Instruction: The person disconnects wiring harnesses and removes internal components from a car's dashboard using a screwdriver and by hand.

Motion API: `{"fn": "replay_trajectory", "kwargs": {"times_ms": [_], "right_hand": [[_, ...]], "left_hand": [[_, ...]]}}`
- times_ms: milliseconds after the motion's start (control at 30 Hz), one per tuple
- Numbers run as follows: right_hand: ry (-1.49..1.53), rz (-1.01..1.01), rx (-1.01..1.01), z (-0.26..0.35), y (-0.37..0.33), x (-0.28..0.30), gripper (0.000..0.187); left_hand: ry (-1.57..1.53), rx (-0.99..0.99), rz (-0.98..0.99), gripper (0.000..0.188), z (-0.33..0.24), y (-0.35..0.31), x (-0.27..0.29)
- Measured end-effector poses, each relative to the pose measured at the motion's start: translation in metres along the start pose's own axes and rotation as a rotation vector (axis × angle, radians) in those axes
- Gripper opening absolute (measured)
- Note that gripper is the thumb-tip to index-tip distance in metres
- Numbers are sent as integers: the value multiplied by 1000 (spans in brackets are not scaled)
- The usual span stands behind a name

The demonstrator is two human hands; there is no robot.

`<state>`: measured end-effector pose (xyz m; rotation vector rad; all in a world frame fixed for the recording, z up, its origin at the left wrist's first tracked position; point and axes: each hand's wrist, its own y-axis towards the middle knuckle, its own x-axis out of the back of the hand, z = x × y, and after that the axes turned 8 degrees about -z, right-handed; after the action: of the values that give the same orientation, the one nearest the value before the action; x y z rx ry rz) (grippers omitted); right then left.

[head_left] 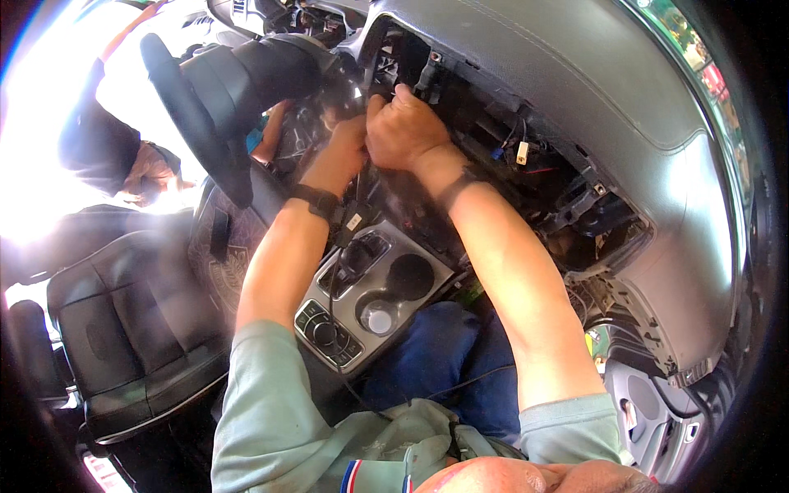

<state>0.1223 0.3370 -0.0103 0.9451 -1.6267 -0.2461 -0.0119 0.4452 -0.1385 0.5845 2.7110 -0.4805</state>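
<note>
Where dash gapes, hands (386,135) clasped.

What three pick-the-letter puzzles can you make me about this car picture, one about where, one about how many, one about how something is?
1. Where are both hands?
A. inside the opened dashboard
B. on the steering wheel
C. on the seat

2. How many round cup holders are in the console?
A. five
B. two
C. none

3. How is the middle of the dashboard?
A. covered and smooth
B. wrapped in cloth
C. open, with wires showing

Answers:
1. A: the left hand and right hand reach together into the dashboard, beside the steering wheel.
2. B: two holders sit in the console.
3. C: loose wires show in the gap.
</note>
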Motion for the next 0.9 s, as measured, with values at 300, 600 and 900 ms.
{"fn": "replay_trajectory", "kwargs": {"times_ms": [300,600,900], "right_hand": [[-29,-38,-6,1,0,-3,20],[-45,-27,-2,1,1,-1,21],[-43,-48,-9,0,0,-3,21]], "left_hand": [[17,-51,-37,16,-1,-1,-6],[-289,178,-154,16,-7,-1,-17],[-359,165,-129,14,-2,4,-15]]}}
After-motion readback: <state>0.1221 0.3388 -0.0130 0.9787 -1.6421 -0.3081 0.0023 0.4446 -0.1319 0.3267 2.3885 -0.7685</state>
